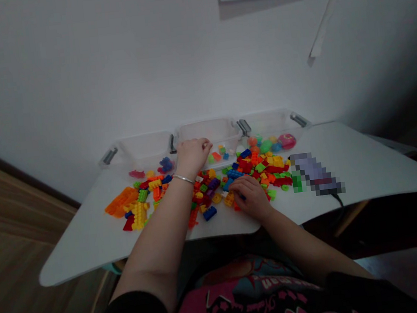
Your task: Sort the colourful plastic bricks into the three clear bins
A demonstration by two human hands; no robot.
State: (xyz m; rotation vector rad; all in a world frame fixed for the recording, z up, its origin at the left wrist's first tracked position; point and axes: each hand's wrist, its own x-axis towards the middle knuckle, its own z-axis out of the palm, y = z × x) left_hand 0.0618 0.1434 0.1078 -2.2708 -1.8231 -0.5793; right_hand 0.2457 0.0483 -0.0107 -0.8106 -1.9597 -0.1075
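Three in a row against the wall [144,58], the left box [147,143], middle box [205,128] and right box [268,118] line the back of the bench [363,164], probably so both hands can reach them over the bricks [200,196]. Those lie heaped loose in front, near the person, which leaves every colour in easy sight; a few small bricks sit in the middle box too. The left box has pink and blue pieces, the right box rounded ones.

The left hand [194,155] hangs over the left part of the middle box, palm down, thumb and forefinger close together; whether they pinch anything, I cannot tell. The right hand [251,197] rests low at the heap's near side, fingers bent over the bricks, a posture that suits picking among them; its grip is hidden. A blurred grey thing [315,172] with a cord [339,202] lies off to the right, apart from the hands.
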